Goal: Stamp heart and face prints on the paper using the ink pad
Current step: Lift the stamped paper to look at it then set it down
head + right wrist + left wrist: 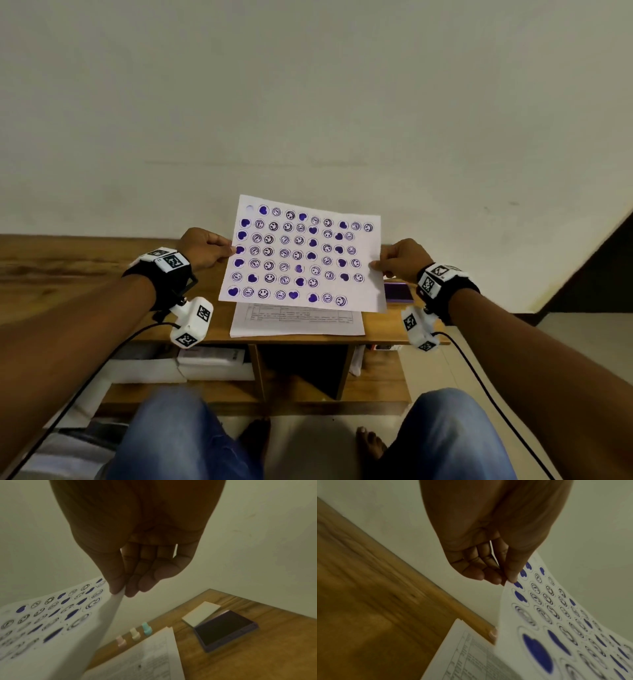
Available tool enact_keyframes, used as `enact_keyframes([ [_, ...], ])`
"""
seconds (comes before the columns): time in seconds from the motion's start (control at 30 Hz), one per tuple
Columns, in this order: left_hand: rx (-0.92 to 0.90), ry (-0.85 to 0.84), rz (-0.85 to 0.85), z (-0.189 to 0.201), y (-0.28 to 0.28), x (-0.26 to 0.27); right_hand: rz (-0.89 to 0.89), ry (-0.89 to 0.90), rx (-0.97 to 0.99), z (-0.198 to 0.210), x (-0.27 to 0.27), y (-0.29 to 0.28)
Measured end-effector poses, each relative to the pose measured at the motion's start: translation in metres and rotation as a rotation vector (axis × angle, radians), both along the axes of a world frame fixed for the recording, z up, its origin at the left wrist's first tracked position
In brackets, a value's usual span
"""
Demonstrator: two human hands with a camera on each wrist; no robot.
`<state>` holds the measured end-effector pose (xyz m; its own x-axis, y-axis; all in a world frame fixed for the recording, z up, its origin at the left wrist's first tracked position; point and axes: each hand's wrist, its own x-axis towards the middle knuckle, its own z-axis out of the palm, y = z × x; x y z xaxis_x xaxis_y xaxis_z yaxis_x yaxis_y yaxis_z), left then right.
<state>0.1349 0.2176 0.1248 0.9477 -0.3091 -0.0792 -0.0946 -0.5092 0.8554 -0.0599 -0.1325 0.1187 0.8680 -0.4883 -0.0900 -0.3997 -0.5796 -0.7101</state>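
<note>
A white paper (301,253) covered with rows of purple heart and face prints is held up off the wooden table, tilted toward me. My left hand (219,251) pinches its left edge (506,582) between thumb and fingers. My right hand (383,265) pinches the right edge (118,595) the same way. The purple ink pad (224,628) lies open on the table to the right, its pale lid (200,614) beside it. Three small stamps, pink (121,641), cream (135,634) and teal (147,628), stand in a row near the wall.
A stack of printed sheets (298,320) lies on the wooden table (68,267) under the held paper. The wall (308,102) stands right behind the table. White boxes (212,363) sit on the shelf below. My knees are in front of the table.
</note>
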Motion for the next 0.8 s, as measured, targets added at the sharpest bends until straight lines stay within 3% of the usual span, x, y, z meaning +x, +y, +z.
enact_keyframes([
  [0.1,0.041,0.071,0.0,-0.028,0.003,0.008,0.038,0.136,-0.068,-0.031,0.009,0.0],
  [0.47,0.139,0.276,0.001,-0.138,0.002,0.034,0.012,0.366,-0.089,-0.097,0.045,0.003],
  [0.8,0.218,0.331,-0.066,-0.156,-0.008,0.056,0.008,0.492,-0.091,-0.12,0.076,-0.005],
])
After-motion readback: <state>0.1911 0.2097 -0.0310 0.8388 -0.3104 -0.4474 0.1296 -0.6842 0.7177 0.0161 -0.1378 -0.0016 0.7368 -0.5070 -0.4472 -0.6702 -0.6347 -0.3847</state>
